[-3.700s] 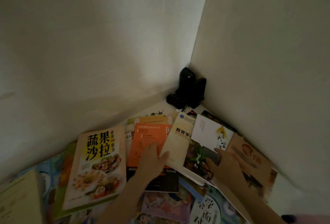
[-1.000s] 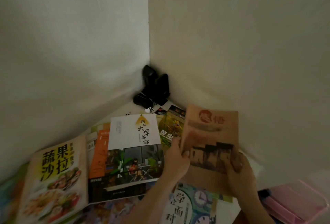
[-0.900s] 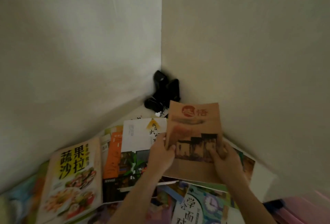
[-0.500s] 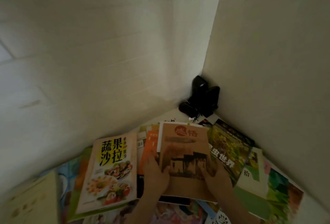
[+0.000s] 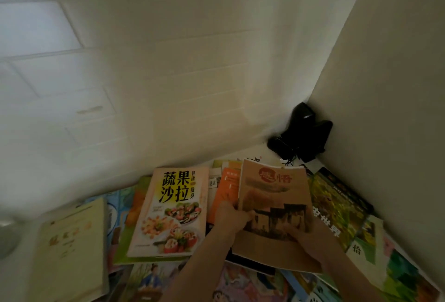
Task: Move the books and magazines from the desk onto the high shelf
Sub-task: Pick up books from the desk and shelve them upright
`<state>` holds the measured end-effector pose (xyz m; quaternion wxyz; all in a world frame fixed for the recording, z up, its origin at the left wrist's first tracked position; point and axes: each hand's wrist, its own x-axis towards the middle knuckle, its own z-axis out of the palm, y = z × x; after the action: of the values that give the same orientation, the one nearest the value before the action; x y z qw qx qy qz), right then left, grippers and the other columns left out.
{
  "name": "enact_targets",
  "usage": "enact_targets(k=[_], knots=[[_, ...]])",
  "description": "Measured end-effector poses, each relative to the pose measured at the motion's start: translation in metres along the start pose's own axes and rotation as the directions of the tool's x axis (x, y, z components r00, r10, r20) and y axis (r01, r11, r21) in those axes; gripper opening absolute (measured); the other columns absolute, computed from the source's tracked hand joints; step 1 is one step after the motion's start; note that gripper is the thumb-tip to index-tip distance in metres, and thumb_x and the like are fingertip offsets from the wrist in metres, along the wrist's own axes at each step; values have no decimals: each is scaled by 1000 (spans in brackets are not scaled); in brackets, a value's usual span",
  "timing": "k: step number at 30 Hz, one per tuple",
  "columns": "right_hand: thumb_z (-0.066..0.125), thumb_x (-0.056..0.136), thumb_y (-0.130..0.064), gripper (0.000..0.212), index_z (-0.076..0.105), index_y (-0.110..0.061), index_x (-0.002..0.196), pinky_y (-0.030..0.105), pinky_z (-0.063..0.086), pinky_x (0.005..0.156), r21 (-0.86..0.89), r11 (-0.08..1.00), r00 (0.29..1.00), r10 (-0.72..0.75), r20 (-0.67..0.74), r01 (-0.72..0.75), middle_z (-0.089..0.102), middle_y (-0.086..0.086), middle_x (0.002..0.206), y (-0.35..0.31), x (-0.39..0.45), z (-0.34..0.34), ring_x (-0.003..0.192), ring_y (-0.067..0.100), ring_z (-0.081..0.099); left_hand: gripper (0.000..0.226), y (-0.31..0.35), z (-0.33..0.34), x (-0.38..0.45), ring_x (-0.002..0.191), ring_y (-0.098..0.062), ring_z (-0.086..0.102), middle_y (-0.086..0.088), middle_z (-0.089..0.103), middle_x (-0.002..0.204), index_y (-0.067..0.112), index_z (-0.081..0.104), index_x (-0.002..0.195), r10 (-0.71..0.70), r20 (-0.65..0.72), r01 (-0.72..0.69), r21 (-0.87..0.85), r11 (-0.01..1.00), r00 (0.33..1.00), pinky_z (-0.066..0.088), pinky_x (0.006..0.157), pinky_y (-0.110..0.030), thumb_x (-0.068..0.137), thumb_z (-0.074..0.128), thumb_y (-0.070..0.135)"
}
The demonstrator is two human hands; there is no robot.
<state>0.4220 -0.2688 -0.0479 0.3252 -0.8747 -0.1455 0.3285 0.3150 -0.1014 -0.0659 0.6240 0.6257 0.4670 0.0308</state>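
A brown book (image 5: pixel 274 193) with a red seal and a dark building picture lies on top of a spread of books in the corner. My left hand (image 5: pixel 230 217) grips its left edge and my right hand (image 5: pixel 309 232) presses on its lower right part. Left of it lies a salad cookbook (image 5: pixel 173 208) with yellow and black lettering, and an orange book (image 5: pixel 224 193) shows between them. A green insect magazine (image 5: pixel 337 200) lies to the right, partly under the brown book.
Two white walls meet at the back right, with a black device (image 5: pixel 303 135) and its cable in the corner. A pale green book (image 5: pixel 72 248) lies at the left. More colourful magazines (image 5: pixel 397 270) cover the surface near the front.
Both hands lifted the brown book from the right side, carried it left and laid it over the white-and-photo book. The view has swung left.
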Motion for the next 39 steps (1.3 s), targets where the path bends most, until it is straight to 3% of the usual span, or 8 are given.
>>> enact_targets(k=[7,13,24,27,30,32,34,39], knots=[[61,87,-45,29,58,-29,111,35,53,74,71,997,999,-1,45,-2,65,-4,96,-30,5,40,85,16,62,39,-6,-61,14,94,-18,63,-3,68,104,17,67,105,155,-60,-81,641,764,986,51,83,-29,83,65,49],[61,83,-56,57,54,-22,128,38,54,82,-14,1000,1000,23,13,-23,65,5,111,-18,17,59,95,24,63,63,-33,-138,19,130,-31,36,-12,44,138,17,40,139,240,-381,46,607,793,893,32,107,-42,85,65,39],[46,92,-52,55,34,-29,140,16,47,65,-167,972,979,-141,148,166,57,-1,122,-25,20,50,90,10,59,55,-59,-186,6,73,-21,65,-9,65,95,4,51,121,-60,-356,207,392,896,933,58,62,-36,80,73,32],[40,93,-50,53,38,-25,140,15,49,65,-110,985,981,-118,155,135,57,-4,113,-26,12,45,88,7,59,40,-25,-188,-19,64,-15,60,-4,61,98,10,40,121,184,-363,18,487,873,913,48,47,-27,91,61,25],[36,100,-39,40,35,-23,137,14,38,64,-70,993,980,-78,185,92,49,-2,118,-33,-1,38,93,9,51,26,37,-176,-59,53,-6,48,2,55,81,16,35,111,566,-376,-208,668,714,734,32,42,-18,95,55,23],[33,102,-34,26,37,-27,127,19,37,72,-49,998,982,-28,188,38,49,1,124,-38,-7,32,103,15,51,31,68,-171,-65,56,-11,50,2,53,82,15,37,115,610,-393,-303,608,734,688,32,46,-20,93,58,23],[31,101,-42,32,44,-25,125,26,48,76,-39,998,971,58,232,-50,50,4,130,-41,-9,26,105,20,55,38,87,-162,-58,66,-15,60,3,57,87,15,40,119,459,-387,-339,340,877,800,43,50,-24,91,63,26],[42,42,-99,106,66,-29,118,55,54,82,360,812,830,248,500,-459,66,14,109,-23,8,11,97,39,64,35,48,-92,-38,73,-11,72,2,67,97,16,54,116,101,-44,-107,-151,983,994,60,62,-30,87,69,28]])
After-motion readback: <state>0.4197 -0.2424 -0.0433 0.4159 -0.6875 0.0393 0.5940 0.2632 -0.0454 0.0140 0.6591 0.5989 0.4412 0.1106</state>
